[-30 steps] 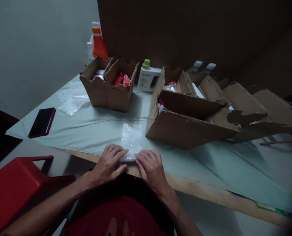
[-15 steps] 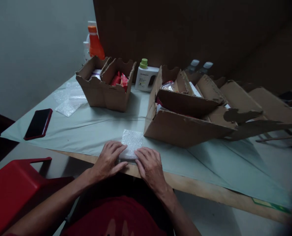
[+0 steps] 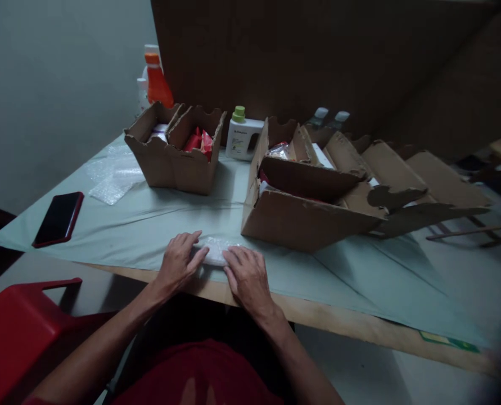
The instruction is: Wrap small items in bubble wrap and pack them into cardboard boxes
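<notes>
A small bundle of clear bubble wrap (image 3: 215, 254) lies near the front edge of the table, between my two hands. My left hand (image 3: 177, 261) holds its left end, the thumb against the near side and the fingers at the far side. On the right end, my right hand (image 3: 248, 277) has its fingers curled over the wrap with the thumb tucked below. Whether anything is inside the bundle cannot be made out.
A loose bubble wrap piece (image 3: 114, 179) and a phone (image 3: 59, 219) lie at left. Behind stand a two-part cardboard box (image 3: 178, 163), a white bottle with a green cap (image 3: 242, 138) and an orange bottle (image 3: 159, 84). Larger cardboard boxes (image 3: 309, 219) stand at right. A red stool (image 3: 26, 320) is below left.
The bubble wrap has become shorter, its far part folded or rolled toward the table's front edge. My hands have moved slightly farther from me along with it. The camera view has shifted a little.
</notes>
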Demonstrator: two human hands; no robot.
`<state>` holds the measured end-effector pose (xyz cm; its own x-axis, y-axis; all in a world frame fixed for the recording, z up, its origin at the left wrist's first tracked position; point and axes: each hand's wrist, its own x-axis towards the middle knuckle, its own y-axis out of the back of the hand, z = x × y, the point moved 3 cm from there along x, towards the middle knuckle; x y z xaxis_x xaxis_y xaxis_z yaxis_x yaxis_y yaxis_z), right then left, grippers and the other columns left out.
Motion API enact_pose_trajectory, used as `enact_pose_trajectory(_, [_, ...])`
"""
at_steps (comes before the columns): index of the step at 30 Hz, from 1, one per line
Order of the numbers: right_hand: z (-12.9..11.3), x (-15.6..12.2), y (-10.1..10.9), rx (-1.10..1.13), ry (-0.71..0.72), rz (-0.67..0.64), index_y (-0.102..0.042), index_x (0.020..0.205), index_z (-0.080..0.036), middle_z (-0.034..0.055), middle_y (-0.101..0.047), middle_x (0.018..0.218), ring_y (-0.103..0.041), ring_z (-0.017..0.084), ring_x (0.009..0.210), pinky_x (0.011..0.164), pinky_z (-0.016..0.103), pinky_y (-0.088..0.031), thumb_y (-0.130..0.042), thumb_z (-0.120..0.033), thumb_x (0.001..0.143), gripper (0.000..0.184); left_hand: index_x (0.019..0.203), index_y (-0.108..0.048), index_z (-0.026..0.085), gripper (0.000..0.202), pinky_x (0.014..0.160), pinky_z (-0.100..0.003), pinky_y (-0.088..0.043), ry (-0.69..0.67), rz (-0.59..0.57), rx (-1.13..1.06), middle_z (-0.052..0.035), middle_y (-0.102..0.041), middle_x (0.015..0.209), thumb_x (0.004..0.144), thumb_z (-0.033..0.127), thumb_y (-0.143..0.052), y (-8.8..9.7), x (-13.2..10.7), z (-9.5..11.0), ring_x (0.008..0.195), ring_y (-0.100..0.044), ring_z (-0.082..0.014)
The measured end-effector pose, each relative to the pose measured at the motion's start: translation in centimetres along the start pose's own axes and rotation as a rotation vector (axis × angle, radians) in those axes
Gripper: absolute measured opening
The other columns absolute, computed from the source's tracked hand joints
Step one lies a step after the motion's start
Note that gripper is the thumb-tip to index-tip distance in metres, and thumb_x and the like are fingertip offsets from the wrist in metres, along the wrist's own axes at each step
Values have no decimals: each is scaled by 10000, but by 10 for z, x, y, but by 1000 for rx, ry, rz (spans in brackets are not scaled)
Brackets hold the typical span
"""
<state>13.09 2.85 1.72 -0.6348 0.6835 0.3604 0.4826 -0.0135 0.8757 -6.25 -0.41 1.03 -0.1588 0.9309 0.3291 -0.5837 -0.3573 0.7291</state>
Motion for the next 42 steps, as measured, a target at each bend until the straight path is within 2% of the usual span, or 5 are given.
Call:
enact_pose_trajectory(12, [-1,-31,13,949,-515,7,-699,989,-190,24,-714,934,-650,182,885,812,275,-518,-574,-298,902,187,1162,-641,167,351,896,-344,-536,328,-250,-797,-80,-720,1102,906,399,-579,-25,-37,55,1020,-672,-244])
enact_pose_trajectory(18, [27,-49,63,845,-478,-182,-493,1454,-237,97,-576,1420,-552,265,1263,1079,378,-416,-779,-290,730,780,1107,-675,203,276,816,-331,-535,13,-368,-473,-67,-716,1004,844,222,-594,-30,-34,70,899,-664,-217])
enact_pose_trajectory(27, [40,-48,120,388,-233,-361,-737,937,-216,30,-722,862,-642,208,856,822,325,-489,-695,-206,819,126,1275,-568,220,401,872,-336,-540,-449,-336,-319,-91,-684,1127,885,270,-650,-8,15,106,1017,-642,-218])
enact_pose_trajectory(36, [106,-40,267,27,-513,681,-741,971,-284,19,-730,822,-634,179,614,504,267,-489,-719,-492,824,256,1171,-632,93,394,1042,-510,-439,-761,-155,233,-174,-692,1141,867,339,-676,1,150,162,1124,-614,-328])
enact_pose_trajectory(42, [127,36,261,-145,-238,377,-686,1079,-214,44,-743,967,-658,171,717,634,282,-516,-638,-367,883,253,882,-667,181,70,1006,-463,-439,-797,-170,188,-37,-657,827,884,248,-645,-9,144,162,864,-600,-226])
